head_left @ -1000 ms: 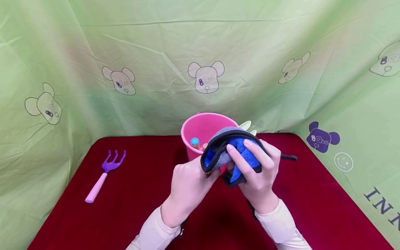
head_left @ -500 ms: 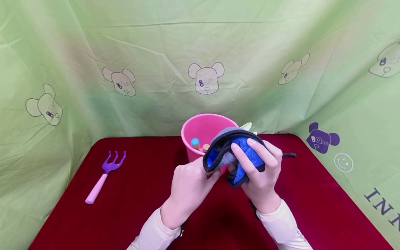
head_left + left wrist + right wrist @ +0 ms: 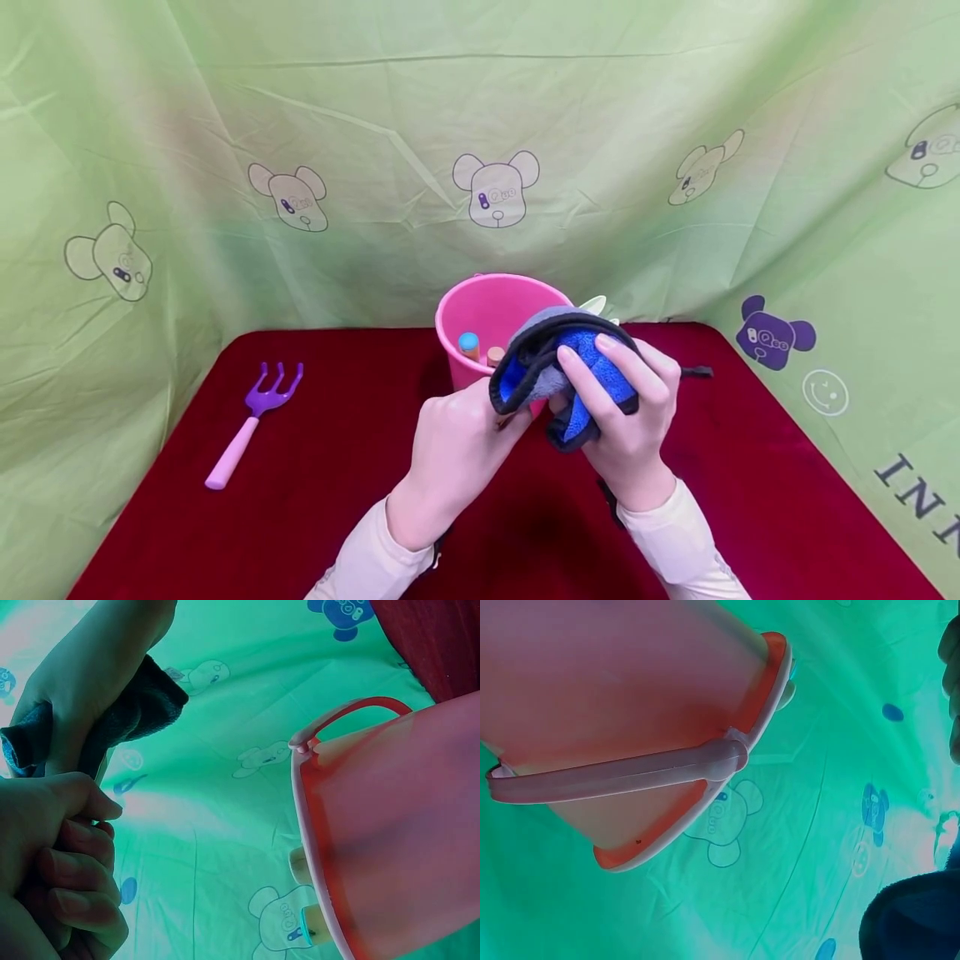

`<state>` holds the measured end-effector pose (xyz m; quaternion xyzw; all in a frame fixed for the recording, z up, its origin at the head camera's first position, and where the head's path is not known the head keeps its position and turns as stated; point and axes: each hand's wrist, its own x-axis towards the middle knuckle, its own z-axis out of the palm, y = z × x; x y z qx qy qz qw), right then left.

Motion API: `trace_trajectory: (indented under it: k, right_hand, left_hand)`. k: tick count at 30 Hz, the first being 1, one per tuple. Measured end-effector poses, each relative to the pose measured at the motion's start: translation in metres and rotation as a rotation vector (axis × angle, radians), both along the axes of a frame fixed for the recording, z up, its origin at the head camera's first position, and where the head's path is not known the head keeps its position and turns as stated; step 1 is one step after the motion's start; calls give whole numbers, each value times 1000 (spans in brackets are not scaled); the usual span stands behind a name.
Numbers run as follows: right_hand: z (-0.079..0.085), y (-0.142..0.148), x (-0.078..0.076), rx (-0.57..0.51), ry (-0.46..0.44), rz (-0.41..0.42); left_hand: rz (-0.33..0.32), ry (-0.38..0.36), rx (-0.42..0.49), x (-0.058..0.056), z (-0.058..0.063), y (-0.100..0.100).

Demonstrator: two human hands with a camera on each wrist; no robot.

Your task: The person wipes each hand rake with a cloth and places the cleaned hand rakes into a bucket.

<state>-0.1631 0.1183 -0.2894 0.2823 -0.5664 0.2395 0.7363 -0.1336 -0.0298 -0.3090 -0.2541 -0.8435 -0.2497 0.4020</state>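
In the head view my right hand (image 3: pixel 626 417) grips a blue-and-grey cloth (image 3: pixel 600 367) with black edging, bunched in front of the bucket. Beyond the cloth poke the light green prongs (image 3: pixel 594 305) of a tool, its middle covered by the cloth. My left hand (image 3: pixel 453 442) sits just left of the cloth, fingers curled round what seems to be the tool's handle, mostly hidden. The left wrist view shows that hand's curled fingers (image 3: pixel 82 877) below the dark cloth (image 3: pixel 142 705). Part of the cloth (image 3: pixel 915 919) also enters the right wrist view.
Behind the hands stands a pink bucket (image 3: pixel 450 312), with a blue-ended stick (image 3: pixel 468 345) and a beige-ended one (image 3: pixel 496 356) inside. A purple hand fork (image 3: pixel 262 408) with a pink handle lies at left on the red tabletop (image 3: pixel 337 500). Green printed fabric (image 3: pixel 375 108) surrounds the table.
The right hand and cloth have shifted slightly to the right, mostly in the first half second. The left hand has hardly moved; bucket and purple fork stay put.
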Motion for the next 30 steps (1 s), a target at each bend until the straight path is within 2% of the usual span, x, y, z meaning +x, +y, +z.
trace_trajectory:
  k: [9, 16, 23, 30]
  right_hand:
    - [-1, 4, -3, -64, 12, 18]
    - [-2, 10, -3, -77, -25, -5]
    - [-1, 15, -6, -140, -30, -19]
    - [3, 19, -9, -227, -45, -19]
  left_hand:
    - [-26, 23, -7, 0, 1, 1]
    - [6, 86, -23, -2, 0, 3]
    - [44, 88, -23, -2, -1, 4]
    - [42, 106, -7, -4, -1, 4]
